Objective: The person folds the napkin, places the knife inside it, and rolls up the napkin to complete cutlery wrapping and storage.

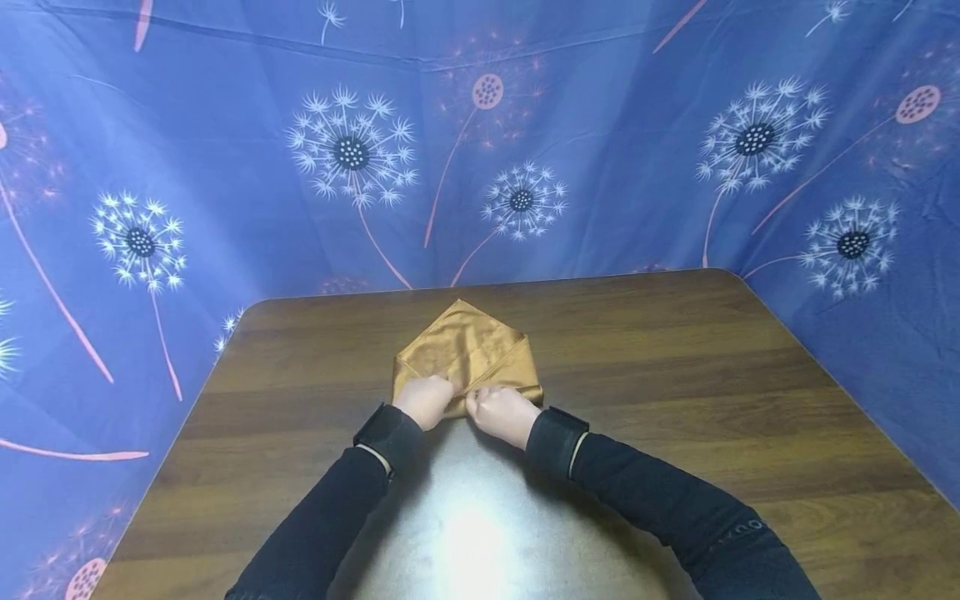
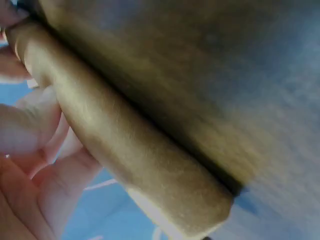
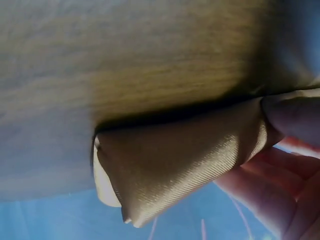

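Observation:
A shiny golden-brown cloth (image 1: 463,340) lies folded on the table, its far end coming to a point and its near edge rolled into a thick band. My left hand (image 1: 426,402) pinches this near edge left of the middle. Close beside it, my right hand (image 1: 502,412) grips the same edge with curled fingers. In the left wrist view the rolled edge (image 2: 130,140) runs diagonally past the thumb and fingers. The right wrist view shows the end of the roll (image 3: 180,160) sticking out beyond the right thumb, with fingers behind it.
The brown wood-grain table (image 1: 675,358) has rounded far corners. A blue curtain (image 1: 615,150) printed with dandelions hangs behind it and along both sides. A bright light reflection lies on the tabletop between the forearms.

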### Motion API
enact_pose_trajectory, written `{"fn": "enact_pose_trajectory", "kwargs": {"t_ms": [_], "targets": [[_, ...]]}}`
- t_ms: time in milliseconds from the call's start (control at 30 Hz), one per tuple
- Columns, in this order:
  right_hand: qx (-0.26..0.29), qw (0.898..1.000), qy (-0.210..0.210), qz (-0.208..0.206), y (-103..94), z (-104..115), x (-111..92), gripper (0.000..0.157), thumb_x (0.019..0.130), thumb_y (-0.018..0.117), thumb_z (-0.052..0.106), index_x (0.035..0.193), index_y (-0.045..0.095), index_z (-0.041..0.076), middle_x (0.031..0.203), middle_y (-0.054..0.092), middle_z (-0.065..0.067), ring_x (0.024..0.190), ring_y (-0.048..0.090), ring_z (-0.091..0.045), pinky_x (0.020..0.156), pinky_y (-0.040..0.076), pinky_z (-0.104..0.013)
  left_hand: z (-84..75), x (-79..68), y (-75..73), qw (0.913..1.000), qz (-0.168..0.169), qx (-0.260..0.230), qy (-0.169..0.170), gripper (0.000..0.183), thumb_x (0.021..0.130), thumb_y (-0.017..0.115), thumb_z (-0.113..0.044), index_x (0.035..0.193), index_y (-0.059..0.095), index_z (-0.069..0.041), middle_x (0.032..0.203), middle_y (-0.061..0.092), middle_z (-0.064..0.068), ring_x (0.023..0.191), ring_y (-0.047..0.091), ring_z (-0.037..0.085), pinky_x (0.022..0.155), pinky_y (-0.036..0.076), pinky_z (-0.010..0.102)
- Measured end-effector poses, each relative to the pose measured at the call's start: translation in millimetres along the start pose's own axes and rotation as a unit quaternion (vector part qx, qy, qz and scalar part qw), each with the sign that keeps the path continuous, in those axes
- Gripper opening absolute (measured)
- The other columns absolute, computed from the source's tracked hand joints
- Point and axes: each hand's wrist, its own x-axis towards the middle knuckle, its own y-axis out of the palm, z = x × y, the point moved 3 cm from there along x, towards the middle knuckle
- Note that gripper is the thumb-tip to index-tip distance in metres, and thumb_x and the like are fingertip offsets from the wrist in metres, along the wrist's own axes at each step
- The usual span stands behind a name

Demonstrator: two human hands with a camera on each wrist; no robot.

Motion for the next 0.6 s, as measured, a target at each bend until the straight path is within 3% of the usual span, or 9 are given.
{"fn": "enact_pose_trajectory", "kwargs": {"t_ms": [200, 267, 400, 500, 600], "targets": [[0.065, 0.995, -0.013, 0.075, 1.1, -8, 3, 0.006, 0.078, 0.052, 0.012, 0.077, 0.058, 0.011, 0.062, 0.055, -0.001, 0.051, 0.053, -0.011, 0.045, 0.044, -0.024, -19.6, -8.7, 1.6, 0.9915, -0.096, 0.084, 0.026, 0.009, 0.074, 0.062, -0.007, 0.082, 0.065, -0.011, 0.079, 0.056, 0.008, 0.072, 0.056, 0.024, 0.05, 0.048, 0.034], [0.089, 0.989, -0.014, 0.115, 2.3, -11, 5, 0.002, 0.078, 0.057, 0.014, 0.077, 0.057, 0.012, 0.065, 0.057, -0.001, 0.055, 0.055, -0.012, 0.047, 0.045, -0.024, -22.6, -9.9, 2.0, 0.9904, -0.103, 0.09, 0.018, 0.008, 0.073, 0.063, -0.007, 0.08, 0.066, -0.011, 0.079, 0.055, 0.008, 0.072, 0.055, 0.023, 0.049, 0.048, 0.033], [0.141, 0.975, -0.005, 0.171, 1.7, -17, 5, 0.003, 0.079, 0.058, 0.012, 0.08, 0.055, 0.011, 0.072, 0.059, -0.001, 0.064, 0.058, -0.014, 0.052, 0.047, -0.026, -23.9, -6.7, 3.7, 0.9931, -0.086, 0.079, -0.001, 0.01, 0.073, 0.063, -0.007, 0.08, 0.066, -0.013, 0.081, 0.053, 0.008, 0.074, 0.054, 0.024, 0.05, 0.049, 0.035], [0.143, 0.976, 0.01, 0.161, 0.4, -20, 2, 0.005, 0.076, 0.059, 0.009, 0.079, 0.055, 0.011, 0.072, 0.058, -0.001, 0.062, 0.057, -0.014, 0.048, 0.045, -0.026, -24.5, -4.6, 3.6, 0.9941, -0.083, 0.069, -0.006, 0.01, 0.074, 0.061, -0.007, 0.08, 0.066, -0.013, 0.079, 0.052, 0.01, 0.071, 0.054, 0.025, 0.048, 0.049, 0.035], [0.095, 0.989, 0.014, 0.116, 0.0, -18, 1, 0.002, 0.075, 0.058, 0.01, 0.076, 0.058, 0.011, 0.068, 0.055, -0.002, 0.056, 0.054, -0.014, 0.043, 0.042, -0.026, -25.1, -4.7, 3.0, 0.993, -0.091, 0.074, -0.01, 0.008, 0.074, 0.06, -0.006, 0.077, 0.066, -0.01, 0.076, 0.051, 0.01, 0.067, 0.054, 0.024, 0.045, 0.047, 0.034]]}}
